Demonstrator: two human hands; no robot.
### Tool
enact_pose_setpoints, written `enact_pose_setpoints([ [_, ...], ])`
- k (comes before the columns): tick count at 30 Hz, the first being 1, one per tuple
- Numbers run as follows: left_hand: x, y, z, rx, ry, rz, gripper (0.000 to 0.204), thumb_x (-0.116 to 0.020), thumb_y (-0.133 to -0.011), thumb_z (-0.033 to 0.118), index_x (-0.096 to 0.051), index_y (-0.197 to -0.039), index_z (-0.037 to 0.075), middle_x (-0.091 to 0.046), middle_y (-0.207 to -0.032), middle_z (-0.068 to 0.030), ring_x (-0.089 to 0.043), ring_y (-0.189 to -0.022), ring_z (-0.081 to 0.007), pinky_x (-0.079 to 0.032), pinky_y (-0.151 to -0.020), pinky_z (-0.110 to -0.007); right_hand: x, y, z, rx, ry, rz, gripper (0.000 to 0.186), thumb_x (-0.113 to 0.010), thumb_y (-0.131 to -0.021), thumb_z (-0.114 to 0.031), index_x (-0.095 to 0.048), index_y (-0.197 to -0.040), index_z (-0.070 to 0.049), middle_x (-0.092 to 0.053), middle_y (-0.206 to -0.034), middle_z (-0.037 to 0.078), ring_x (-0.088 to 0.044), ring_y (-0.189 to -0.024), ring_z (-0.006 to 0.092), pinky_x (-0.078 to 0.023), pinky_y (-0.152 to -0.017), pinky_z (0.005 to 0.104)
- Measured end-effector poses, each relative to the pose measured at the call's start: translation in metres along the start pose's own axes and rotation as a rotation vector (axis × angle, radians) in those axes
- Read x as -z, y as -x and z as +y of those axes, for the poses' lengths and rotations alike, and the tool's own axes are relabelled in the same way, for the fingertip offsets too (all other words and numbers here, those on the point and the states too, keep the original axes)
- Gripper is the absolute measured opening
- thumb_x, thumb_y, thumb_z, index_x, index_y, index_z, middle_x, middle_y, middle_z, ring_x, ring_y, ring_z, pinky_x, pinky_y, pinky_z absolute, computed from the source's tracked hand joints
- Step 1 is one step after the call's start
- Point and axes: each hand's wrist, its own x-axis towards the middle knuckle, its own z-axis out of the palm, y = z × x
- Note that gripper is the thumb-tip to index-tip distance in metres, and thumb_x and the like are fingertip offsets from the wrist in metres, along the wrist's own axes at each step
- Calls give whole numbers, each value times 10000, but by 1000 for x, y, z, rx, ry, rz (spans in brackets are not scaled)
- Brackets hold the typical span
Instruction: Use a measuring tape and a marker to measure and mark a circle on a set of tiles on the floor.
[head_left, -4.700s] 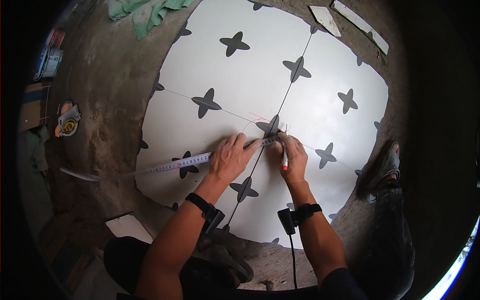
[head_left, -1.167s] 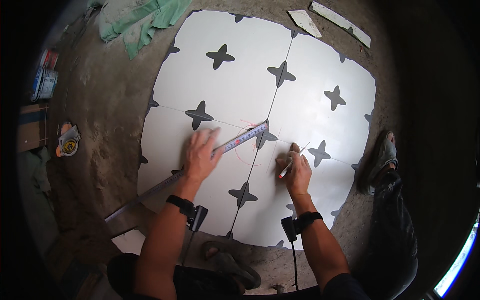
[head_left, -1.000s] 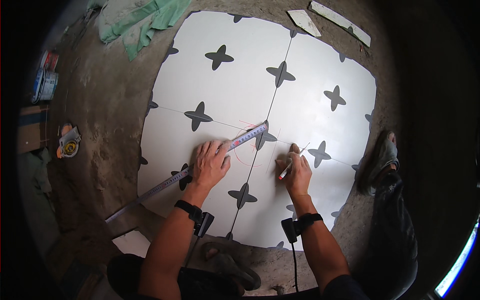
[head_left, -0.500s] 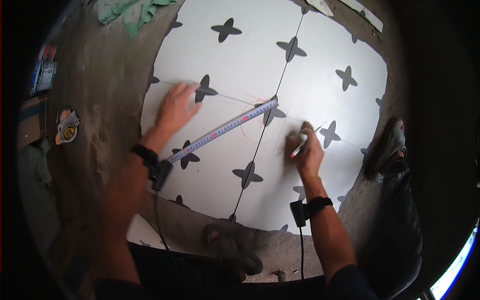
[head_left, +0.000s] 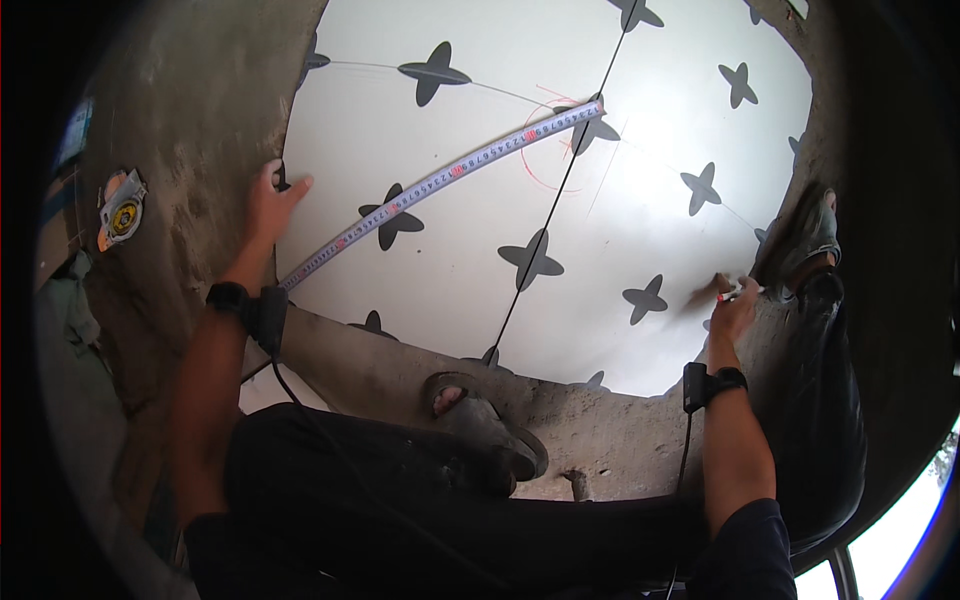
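Observation:
White tiles (head_left: pixel 480 210) with dark four-petal shapes lie edge to edge, a dark seam between them. My left hand (head_left: pixel 268 208) is at their left edge, thumb spread over the surface and fingertips at the rim; whether it grips the rim is hard to see. A tape measure blade (head_left: pixel 440 180) arcs across the tiles from near my left wrist to the seam. Red pencil-like lines (head_left: pixel 530 172) and a partial circle surround its far end. At the tiles' lower right edge, my right hand (head_left: pixel 734 312) is closed around a white pen (head_left: pixel 738 293) with a red end.
A round yellow-and-black item (head_left: pixel 124 217) lies on the concrete floor (head_left: pixel 200 110) at left, above a greenish cloth (head_left: pixel 68 310). My sandalled feet are near the tiles, one foot (head_left: pixel 470 415) below and another (head_left: pixel 812 235) at right. Cables hang from both wrist straps.
My left hand has moved off the tile surface to its left edge. The right hand, still with the pen, has gone right and nearer, away from the drawn lines. The view has shifted.

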Motion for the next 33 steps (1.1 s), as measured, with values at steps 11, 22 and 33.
enact_pose_setpoints([
  [11, -11, 10, 37, 80, 67, 20, 793, -829, -772, 428, -536, -1368, -6, -577, -1266, -212, -590, -1157, -325, -489, -980, -432, 10, 3, 19, -69, 48, 24, 548, -725, -869, -582, -632, -1067, -80, -721, -923, 173, -710, -808, 370, -531, -713, 489],
  [22, -15, 1, 11, -1, 75, 36, 724, -843, -778, 329, -544, -1323, -42, -571, -1251, -208, -588, -1094, -304, -490, -959, -419, 18, 3, -8, -204, 9, -25, 479, -811, -819, -493, -618, -966, -80, -696, -846, 120, -686, -645, 290, -548, -566, 442],
  [33, -12, 2, 10, 88, 296, 46, 674, -801, -820, 331, -546, -1340, -14, -638, -1131, -185, -647, -972, -253, -541, -834, -390, 13, 0, -3, -265, -22, 20, 457, -801, -838, -470, -628, -995, -78, -705, -887, 142, -690, -829, 336, -522, -749, 482],
])
